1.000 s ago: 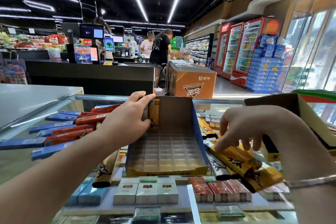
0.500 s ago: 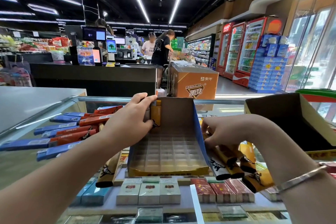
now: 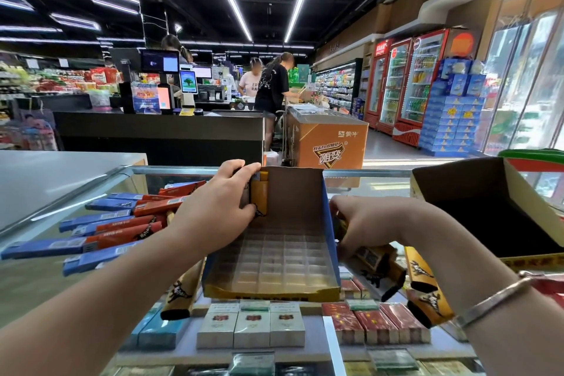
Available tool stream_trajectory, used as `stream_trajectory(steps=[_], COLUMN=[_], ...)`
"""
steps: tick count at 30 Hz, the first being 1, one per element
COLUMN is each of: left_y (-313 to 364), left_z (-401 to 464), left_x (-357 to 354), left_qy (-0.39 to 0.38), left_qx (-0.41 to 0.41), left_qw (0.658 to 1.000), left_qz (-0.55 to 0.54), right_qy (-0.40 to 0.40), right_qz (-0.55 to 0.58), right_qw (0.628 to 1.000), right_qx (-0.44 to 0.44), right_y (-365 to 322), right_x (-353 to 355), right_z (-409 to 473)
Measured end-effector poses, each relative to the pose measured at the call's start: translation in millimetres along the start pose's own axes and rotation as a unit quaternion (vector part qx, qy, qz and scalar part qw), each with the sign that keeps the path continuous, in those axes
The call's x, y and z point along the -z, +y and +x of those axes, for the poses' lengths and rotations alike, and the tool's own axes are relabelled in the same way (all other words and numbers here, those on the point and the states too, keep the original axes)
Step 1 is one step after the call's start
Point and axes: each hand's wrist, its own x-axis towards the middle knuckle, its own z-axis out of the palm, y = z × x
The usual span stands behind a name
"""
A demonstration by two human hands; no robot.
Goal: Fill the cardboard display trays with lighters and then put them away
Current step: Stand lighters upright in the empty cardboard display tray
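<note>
- Now the cardboard display tray (image 3: pixel 283 256) sits in the middle of the glass surface (image 3: pixel 45 281), its tall back wall toward the far edge and its gridded floor bare but for the back-left corner.
- At that corner the left hand (image 3: pixel 218 207) has its fingers curled round an upright yellow lighter (image 3: pixel 260 192), pressing it against the back wall.
- Just outside the tray's blue right wall the right hand (image 3: pixel 369 223) is curled down, fingers gripping yellow lighter sleeves (image 3: pixel 374 259); more sleeves fan out toward the near right edge.
- Red and blue lighter sleeves (image 3: pixel 106 232) crowd the surface left of the tray, one yellow sleeve (image 3: pixel 183 293) lying against its left wall.
- A second, dark tray (image 3: pixel 488 214) stands apart at the right edge.
- Free room remains inside the tray and along the left edge.
- Compared with a second ago, the right hand has drawn in from the near right toward the tray wall; the left hand stays put.
</note>
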Motion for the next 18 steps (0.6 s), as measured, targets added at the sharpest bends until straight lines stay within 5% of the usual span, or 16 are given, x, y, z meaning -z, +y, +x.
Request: stream_trajectory(steps=[13, 15, 18], left_y=[1, 1, 1], left_z=[0, 1, 4], left_x=[3, 4, 5], left_qy=[-0.002, -0.014, -0.031], left_qx=[0.008, 0.014, 0.023], left_qw=[1.0, 1.0, 0.999], left_qz=[-0.008, -0.018, -0.036], right_qy=[0.099, 0.15, 0.263], right_qz=[0.157, 0.277, 0.446], right_qw=[0.982, 0.948, 0.844], right_qx=[0.012, 0.043, 0.141], right_y=[14, 17, 12], right_x=[10, 17, 24], right_z=[-1, -4, -8])
